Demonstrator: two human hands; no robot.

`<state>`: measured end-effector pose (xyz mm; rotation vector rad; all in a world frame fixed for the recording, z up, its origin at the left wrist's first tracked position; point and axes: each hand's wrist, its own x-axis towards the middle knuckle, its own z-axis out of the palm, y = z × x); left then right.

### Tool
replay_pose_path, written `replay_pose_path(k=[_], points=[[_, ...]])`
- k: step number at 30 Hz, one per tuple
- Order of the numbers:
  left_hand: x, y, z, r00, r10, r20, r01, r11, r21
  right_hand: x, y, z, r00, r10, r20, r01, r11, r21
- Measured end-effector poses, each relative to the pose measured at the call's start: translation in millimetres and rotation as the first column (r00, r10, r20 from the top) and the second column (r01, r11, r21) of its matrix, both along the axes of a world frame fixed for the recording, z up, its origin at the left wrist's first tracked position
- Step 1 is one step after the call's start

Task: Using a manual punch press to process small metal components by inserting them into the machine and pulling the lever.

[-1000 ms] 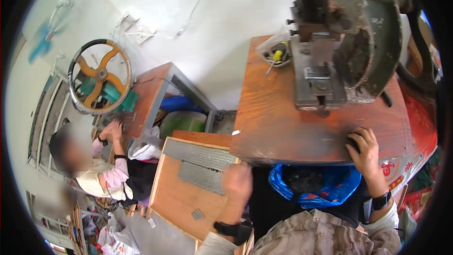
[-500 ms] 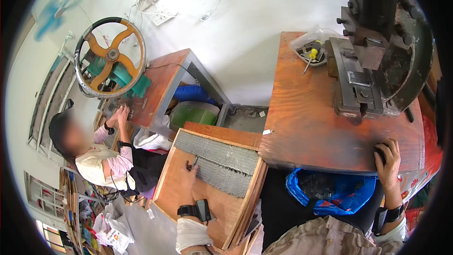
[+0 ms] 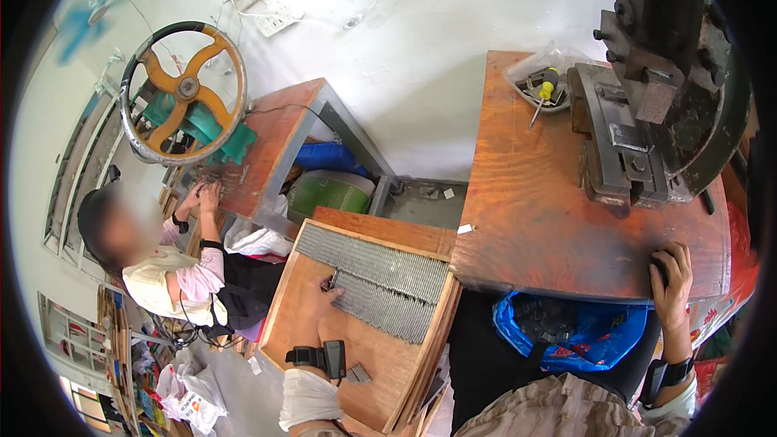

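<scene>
On a wooden tray (image 3: 388,384), rows of thin grey metal pieces (image 3: 380,275) lie packed side by side. At the left end of the lower row is my left hand (image 3: 318,299), its fingers and thumb closed around a few small grey metal pieces, partly hidden by the fingers. A small separate cluster of metal pieces (image 3: 358,373) lies beside my left wrist. My right hand (image 3: 672,279) rests at the front edge of the wooden workbench (image 3: 518,226), fingers loosely bent and thumb apart, with nothing visible in it.
A dark metal press (image 3: 623,137) stands on the bench. Beside it lies a plastic bag of parts with a yellow-handled screwdriver (image 3: 544,91). A blue bag (image 3: 607,348) hangs open below the bench edge. To the left, another person (image 3: 178,275) works near a handwheel (image 3: 187,89).
My left hand has shifted slightly left at the row's end, and the forearm has moved left, uncovering the small cluster by my wrist. My right hand stays on the bench edge.
</scene>
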<state>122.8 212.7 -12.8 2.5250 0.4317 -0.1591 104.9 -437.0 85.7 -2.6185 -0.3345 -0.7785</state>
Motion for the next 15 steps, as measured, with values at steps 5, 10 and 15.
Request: replay_pose_path(k=[5, 10, 15], points=[[-3.8, 32.4, -15.2, 0.989, 0.126, 0.079, -0.106, 0.969, -0.223, 0.3, 2.4, 2.7, 1.0, 0.004, -0.007, -0.004, 1.0, 0.025], [8.3, -43.9, 44.1, 0.999, -0.016, -0.043, 0.021, 0.991, 0.13, 0.7, 0.2, -0.7, 1.0, -0.002, 0.008, 0.002, 1.0, -0.01], [2.5, -26.8, 25.2, 0.997, 0.029, 0.07, -0.027, 0.999, -0.023, -0.1, 0.2, 0.2, 1.0, -0.014, 0.003, 0.014, 1.0, 0.015]])
